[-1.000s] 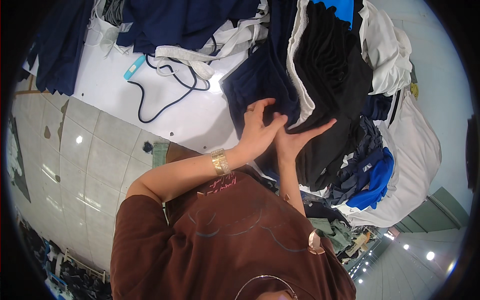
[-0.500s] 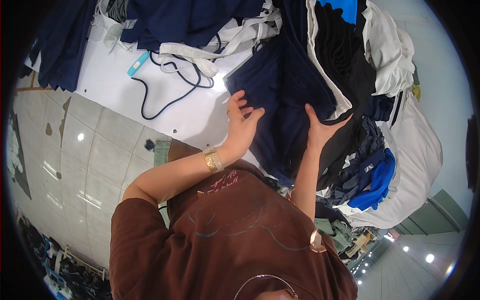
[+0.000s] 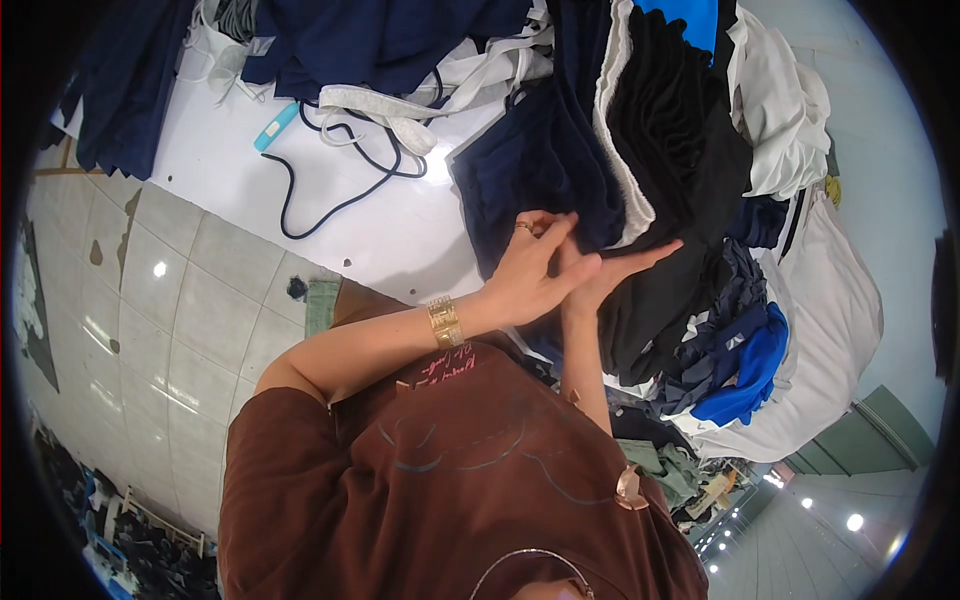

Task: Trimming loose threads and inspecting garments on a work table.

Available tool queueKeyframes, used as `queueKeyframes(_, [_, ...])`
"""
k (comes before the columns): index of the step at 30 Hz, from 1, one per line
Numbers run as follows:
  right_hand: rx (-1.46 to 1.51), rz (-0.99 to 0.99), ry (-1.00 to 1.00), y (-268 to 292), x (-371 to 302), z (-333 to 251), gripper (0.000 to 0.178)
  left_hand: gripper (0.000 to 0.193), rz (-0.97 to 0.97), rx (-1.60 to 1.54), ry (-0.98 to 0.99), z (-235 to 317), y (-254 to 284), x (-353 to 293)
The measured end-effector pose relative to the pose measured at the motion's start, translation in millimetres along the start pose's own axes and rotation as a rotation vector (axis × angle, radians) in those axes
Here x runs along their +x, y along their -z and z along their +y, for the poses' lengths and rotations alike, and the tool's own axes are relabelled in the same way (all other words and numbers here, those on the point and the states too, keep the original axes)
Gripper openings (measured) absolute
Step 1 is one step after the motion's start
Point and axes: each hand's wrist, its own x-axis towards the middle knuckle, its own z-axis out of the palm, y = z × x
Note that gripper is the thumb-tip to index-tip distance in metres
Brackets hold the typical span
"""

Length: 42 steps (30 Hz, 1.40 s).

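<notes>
Navy fabric (image 3: 520, 150) lies before me, its folded layers running away beside a white band-like edge (image 3: 625, 190). Over the near end of the navy folds is my left hand (image 3: 530, 268), fingers bent against the cloth and thumb stretched apart. My right hand (image 3: 597, 285) is partly behind the left one, its fingers straight and reaching over the black fabric (image 3: 665, 170), just below the white edge. The right thumb is largely covered by my left hand. A gold bracelet (image 3: 444, 322) circles my left wrist.
On the white table (image 3: 215, 160) lie a light-blue handheld tool (image 3: 276, 128), a dark cord (image 3: 285, 205) and pale fabric strips (image 3: 375, 105). Navy garments (image 3: 380, 45) are piled at the back. White cloth (image 3: 780, 110) and a bright blue piece (image 3: 745, 375) sit to the right.
My left hand has moved right and nearer me, now overlapping the right hand. The right hand has shifted left and nearer, and the navy folds with the white edge have swung left.
</notes>
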Motion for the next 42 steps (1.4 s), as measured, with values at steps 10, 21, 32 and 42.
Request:
queueKeyframes(10, [0.069, 0.002, -0.193, 14, 37, 2, 0.124, 0.053, 0.55, -0.196, 0.467, -18, 16, -2])
queueKeyframes(21, [0.297, -0.123, -0.123, 13, 0, -13, 0.123, 0.017, 0.332, -0.112, 0.241, -13, -2, 16])
queueKeyframes(32, [0.067, -0.071, -0.179, 13, 32, 21, 0.121, 0.037, 0.479, 0.057, 0.147, -19, 32, 6])
queueKeyframes(42, [0.063, -0.135, -0.215, 15, 25, -8, 0.125, 0.019, 0.392, 0.047, 0.171, -23, 49, 20])
